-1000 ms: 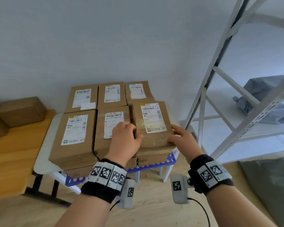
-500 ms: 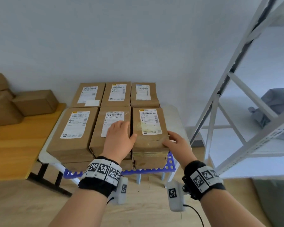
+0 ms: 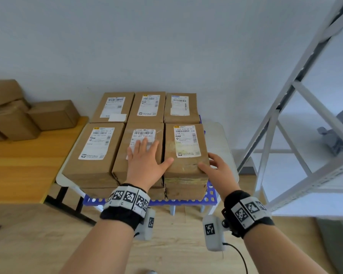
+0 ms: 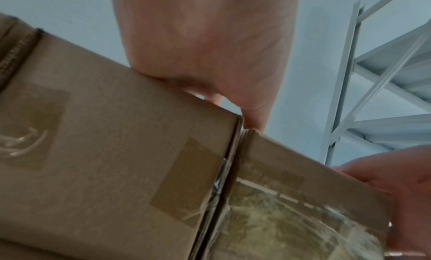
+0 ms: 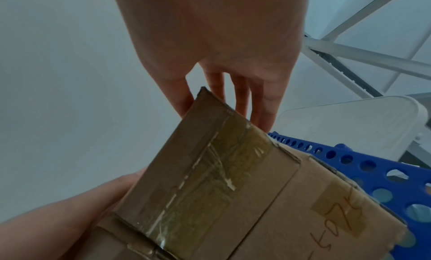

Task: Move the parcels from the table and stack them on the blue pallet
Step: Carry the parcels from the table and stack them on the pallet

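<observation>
The near-right parcel (image 3: 186, 150) sits top-layer on the blue pallet (image 3: 210, 196), left hand (image 3: 145, 163) flat and spread on its neighbour, right hand (image 3: 218, 168) loosely open at its corner; stiff taped cardboard, probably light, best gripped by both sides.

Blue pallet (image 3: 210, 196), perforated, on a white table (image 3: 220, 139); brown parcels (image 3: 146, 107) stacked on it in two rows of three, two layers at the front. Beside it, wooden bench (image 3: 28, 161) with plain cardboard boxes (image 3: 53, 113).
</observation>
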Motion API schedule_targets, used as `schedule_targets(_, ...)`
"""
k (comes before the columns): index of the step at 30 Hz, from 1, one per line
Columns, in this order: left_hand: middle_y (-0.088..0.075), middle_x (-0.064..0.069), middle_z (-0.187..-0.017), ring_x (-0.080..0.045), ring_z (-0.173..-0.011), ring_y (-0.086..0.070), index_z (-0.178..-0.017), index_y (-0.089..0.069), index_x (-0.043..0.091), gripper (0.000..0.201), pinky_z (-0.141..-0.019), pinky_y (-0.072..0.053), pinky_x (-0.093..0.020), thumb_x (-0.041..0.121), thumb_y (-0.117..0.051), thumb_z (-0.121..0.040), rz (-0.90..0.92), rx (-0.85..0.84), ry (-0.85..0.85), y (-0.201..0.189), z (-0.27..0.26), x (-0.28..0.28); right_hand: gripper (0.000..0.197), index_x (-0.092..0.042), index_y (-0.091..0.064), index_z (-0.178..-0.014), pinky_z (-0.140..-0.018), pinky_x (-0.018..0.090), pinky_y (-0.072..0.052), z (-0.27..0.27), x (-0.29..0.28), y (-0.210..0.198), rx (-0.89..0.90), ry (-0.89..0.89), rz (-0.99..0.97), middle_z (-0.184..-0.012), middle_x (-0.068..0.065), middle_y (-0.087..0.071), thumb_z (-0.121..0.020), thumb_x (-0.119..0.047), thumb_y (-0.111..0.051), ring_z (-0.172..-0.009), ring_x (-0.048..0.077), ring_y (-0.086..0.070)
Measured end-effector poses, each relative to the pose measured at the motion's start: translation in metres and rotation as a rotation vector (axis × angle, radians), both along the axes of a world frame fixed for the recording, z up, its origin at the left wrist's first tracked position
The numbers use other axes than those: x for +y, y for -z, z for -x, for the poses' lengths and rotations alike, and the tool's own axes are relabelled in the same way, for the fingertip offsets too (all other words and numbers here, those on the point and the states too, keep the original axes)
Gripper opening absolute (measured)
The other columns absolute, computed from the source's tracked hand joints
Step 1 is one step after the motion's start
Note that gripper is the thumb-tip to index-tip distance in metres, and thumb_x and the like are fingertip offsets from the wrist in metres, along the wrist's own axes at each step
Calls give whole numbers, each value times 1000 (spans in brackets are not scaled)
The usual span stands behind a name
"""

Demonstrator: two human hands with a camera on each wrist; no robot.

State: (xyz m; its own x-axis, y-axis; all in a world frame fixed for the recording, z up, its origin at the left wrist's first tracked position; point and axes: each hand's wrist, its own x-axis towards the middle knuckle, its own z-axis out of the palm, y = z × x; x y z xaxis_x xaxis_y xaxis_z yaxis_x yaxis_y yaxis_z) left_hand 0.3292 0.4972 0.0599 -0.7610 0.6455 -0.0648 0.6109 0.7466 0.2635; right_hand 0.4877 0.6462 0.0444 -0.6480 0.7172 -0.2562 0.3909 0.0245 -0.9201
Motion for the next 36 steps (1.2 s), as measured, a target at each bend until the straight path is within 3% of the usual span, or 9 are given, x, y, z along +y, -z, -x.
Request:
schedule_targets(4,-4,-2,-165,-20,-151,3,-154,-23,30,74,-122,4,-47,66,-43,-92,-112,-68,-20,-6,0,-3,55,-24,-44,-142,-93,41,-55,2,0,-3,-44,-27,-50,-127,-2,-59,-91,-32,-63,-107,16,-61)
schedule_targets(6,-7,2,-164,-22,-151,-6,-153,-27,30,67,-122,-10,-46,58,-47,-95,-223,-113,-53,-11,2,-10,61,-25,-41,-145,-93,41,-55,3,-4,-8,-65,-17,-121,-134,-3,-54,-90,-34,-64,-111,15,-58)
schedule_targets(9,-16,3,-163,-24,-148,-20,-150,-31,31,61,-116,-28,-46,52,-47,-96,-320,-50,-134,-21,16,-28,60,-26,-36,-148,-86,28,-46,5,-10,-16,-81,9,-251,-136,-3,-47,-93,-31,-62,-104,8,-48)
schedule_targets(11,-17,-1,-163,-26,-149,-16,-151,-32,29,60,-119,-20,-46,51,-46,-97,-294,-11,-211,-25,34,-46,58,-25,-36,-148,-83,26,-41,7,-14,-21,-102,11,-327,-138,0,-45,-95,-30,-59,-101,9,-46)
schedule_targets(17,-11,-13,-163,-36,-149,-7,-154,-26,26,57,-120,-7,-53,46,-35,-102,-48,-38,-460,-14,87,-108,65,-26,-35,-146,-84,41,-56,25,-26,-19,-194,-2,-333,-128,4,-56,-86,-31,-61,-97,21,-61)
schedule_targets(23,-17,-16,-159,-40,-139,-25,-145,-39,22,47,-116,-20,-52,40,-38,-101,-23,-32,-424,-3,93,-120,71,-23,-33,-150,-80,30,-45,31,-26,-16,-242,30,-298,-137,4,-52,-86,-28,-64,-102,19,-57)
schedule_targets(29,-7,-19,-161,-41,-142,-17,-149,-31,20,55,-117,-13,-52,45,-39,-101,-20,-38,-393,-2,85,-113,74,-22,-36,-148,-89,33,-47,31,-25,-19,-251,45,-296,-138,0,-54,-83,-27,-70,-110,19,-57)
schedule_targets(33,-2,-20,-161,-42,-143,-12,-151,-26,20,56,-119,-9,-53,46,-35,-102,16,-22,-381,3,84,-111,73,-20,-35,-149,-81,30,-46,32,-27,-17,-263,38,-306,-136,1,-54,-85,-25,-69,-101,16,-56)
schedule_targets(36,1,-20,-161,-43,-146,-6,-152,-22,20,57,-120,-3,-54,46,-31,-102,31,-15,-382,7,83,-110,74,-20,-35,-148,-84,34,-51,34,-28,-15,-261,37,-314,-136,3,-53,-83,-25,-70,-103,19,-58)
